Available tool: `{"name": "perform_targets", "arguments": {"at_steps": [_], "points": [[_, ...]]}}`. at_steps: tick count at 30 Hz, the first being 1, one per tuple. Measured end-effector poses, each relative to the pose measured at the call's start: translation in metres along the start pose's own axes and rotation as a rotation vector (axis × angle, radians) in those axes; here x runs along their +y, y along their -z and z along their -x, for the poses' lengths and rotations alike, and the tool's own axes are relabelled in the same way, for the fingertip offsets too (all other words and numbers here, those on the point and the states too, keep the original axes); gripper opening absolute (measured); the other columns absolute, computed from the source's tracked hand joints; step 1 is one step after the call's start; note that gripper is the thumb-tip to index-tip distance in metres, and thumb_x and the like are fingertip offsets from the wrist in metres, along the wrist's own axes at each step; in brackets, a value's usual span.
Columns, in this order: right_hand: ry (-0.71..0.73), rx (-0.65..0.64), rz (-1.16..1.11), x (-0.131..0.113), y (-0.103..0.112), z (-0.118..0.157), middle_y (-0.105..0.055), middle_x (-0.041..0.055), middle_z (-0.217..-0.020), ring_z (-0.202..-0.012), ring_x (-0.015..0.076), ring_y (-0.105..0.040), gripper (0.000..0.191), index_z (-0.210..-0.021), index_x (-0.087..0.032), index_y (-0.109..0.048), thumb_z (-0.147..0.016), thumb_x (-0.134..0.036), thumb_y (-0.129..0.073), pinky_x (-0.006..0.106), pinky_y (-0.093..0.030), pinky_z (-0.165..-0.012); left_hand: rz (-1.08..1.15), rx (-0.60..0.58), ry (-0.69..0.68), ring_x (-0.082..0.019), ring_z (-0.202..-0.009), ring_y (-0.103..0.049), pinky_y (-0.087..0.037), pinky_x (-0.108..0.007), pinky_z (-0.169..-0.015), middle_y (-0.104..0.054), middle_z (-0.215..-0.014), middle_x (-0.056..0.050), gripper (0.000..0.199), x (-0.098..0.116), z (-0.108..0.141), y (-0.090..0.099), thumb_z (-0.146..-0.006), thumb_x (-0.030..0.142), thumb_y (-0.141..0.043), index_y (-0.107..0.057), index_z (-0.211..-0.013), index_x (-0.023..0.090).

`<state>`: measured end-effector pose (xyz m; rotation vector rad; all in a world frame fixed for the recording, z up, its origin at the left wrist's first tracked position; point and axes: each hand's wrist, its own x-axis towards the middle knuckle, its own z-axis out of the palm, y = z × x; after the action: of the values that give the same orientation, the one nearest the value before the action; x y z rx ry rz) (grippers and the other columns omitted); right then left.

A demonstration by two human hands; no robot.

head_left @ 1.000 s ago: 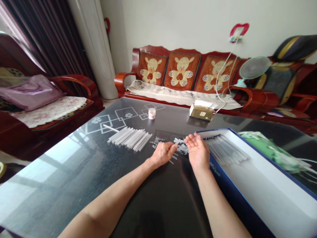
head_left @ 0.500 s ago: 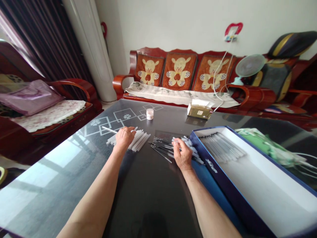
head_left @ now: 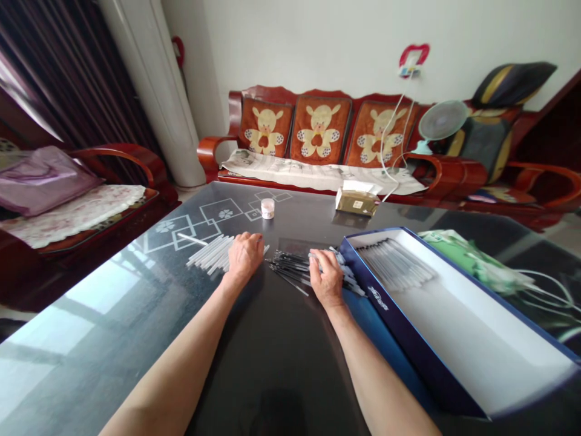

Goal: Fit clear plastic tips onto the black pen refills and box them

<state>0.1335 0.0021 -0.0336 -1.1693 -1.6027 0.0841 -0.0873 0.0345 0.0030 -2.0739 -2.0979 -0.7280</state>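
Observation:
My left hand (head_left: 245, 257) rests palm down on the right end of a pile of thin white plastic tubes (head_left: 209, 254), its fingers hiding what lies beneath. A single loose tube (head_left: 190, 239) lies beyond the pile. My right hand (head_left: 325, 278) is curled into a heap of black-and-clear pen refills (head_left: 290, 269), with its fingers closed around several of them. More refills (head_left: 394, 263) lie in a row inside a long blue box with a white lining (head_left: 370, 297), just right of my right hand.
The dark glass tabletop (head_left: 136, 290) carries a small pink-lidded jar (head_left: 267, 208) and a tan carton (head_left: 356, 203) at the back. A green bag with white cords (head_left: 472, 260) lies beyond the box. A red wooden sofa (head_left: 318, 130) stands behind the table.
My left hand has moved left from the refills onto the white tubes. My right hand has turned from palm up to palm down into the refills. The view has drifted slightly.

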Motion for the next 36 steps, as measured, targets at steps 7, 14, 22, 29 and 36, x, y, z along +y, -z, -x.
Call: {"name": "perform_targets", "arguments": {"at_steps": [7,14,22,29,36], "points": [[0.026,-0.084,0.122,0.003,-0.009,0.007,-0.065,0.0095,-0.096,-0.091,0.0203,-0.061,0.029,-0.115,-0.017,-0.059,-0.091,-0.026,-0.045,0.035,-0.048,-0.086,0.138,-0.097,-0.216,-0.018,-0.088,-0.065,-0.041,-0.024,-0.069,-0.072,-0.096,-0.007,0.034,0.033,0.019,-0.025,-0.095,0.036,-0.038,-0.067,-0.110,0.023],[0.046,-0.229,0.446,0.011,0.017,-0.019,-0.065,0.0097,-0.095,-0.090,0.0219,-0.058,0.021,-0.102,-0.017,-0.063,-0.089,-0.019,-0.047,0.033,-0.043,-0.086,0.150,-0.030,-0.183,-0.018,-0.084,-0.066,-0.040,-0.023,-0.067,-0.072,-0.091,-0.008,0.035,0.023,0.011,-0.027,-0.095,0.035,-0.038,-0.067,-0.110,0.021],[-0.019,-0.359,0.789,0.007,0.036,-0.033,-0.062,0.0139,-0.097,-0.093,0.0247,-0.054,0.027,-0.101,-0.013,-0.063,-0.079,-0.005,-0.049,0.033,-0.040,-0.084,0.161,-0.014,-0.209,-0.018,-0.081,-0.067,-0.040,-0.023,-0.065,-0.073,-0.088,-0.006,0.034,0.022,0.011,-0.029,-0.094,0.037,-0.039,-0.068,-0.107,0.024],[0.034,-0.230,0.665,0.000,0.078,-0.050,-0.065,0.0109,-0.099,-0.091,0.0214,-0.058,0.028,-0.103,-0.016,-0.068,-0.084,-0.012,-0.047,0.029,-0.043,-0.082,0.165,-0.060,-0.180,-0.018,-0.084,-0.067,-0.043,-0.024,-0.068,-0.073,-0.091,-0.008,0.035,0.021,0.010,-0.029,-0.093,0.037,-0.041,-0.068,-0.110,0.022],[-0.550,-0.539,0.696,0.041,0.132,-0.071,-0.064,0.0021,-0.056,-0.053,0.0142,-0.052,0.015,-0.057,-0.020,-0.070,-0.071,-0.017,-0.063,0.026,-0.032,-0.055,0.175,-0.031,-0.197,-0.018,-0.081,-0.067,-0.042,-0.023,-0.067,-0.073,-0.088,-0.007,0.033,0.019,0.009,-0.032,-0.093,0.035,-0.042,-0.069,-0.107,0.022]]}}
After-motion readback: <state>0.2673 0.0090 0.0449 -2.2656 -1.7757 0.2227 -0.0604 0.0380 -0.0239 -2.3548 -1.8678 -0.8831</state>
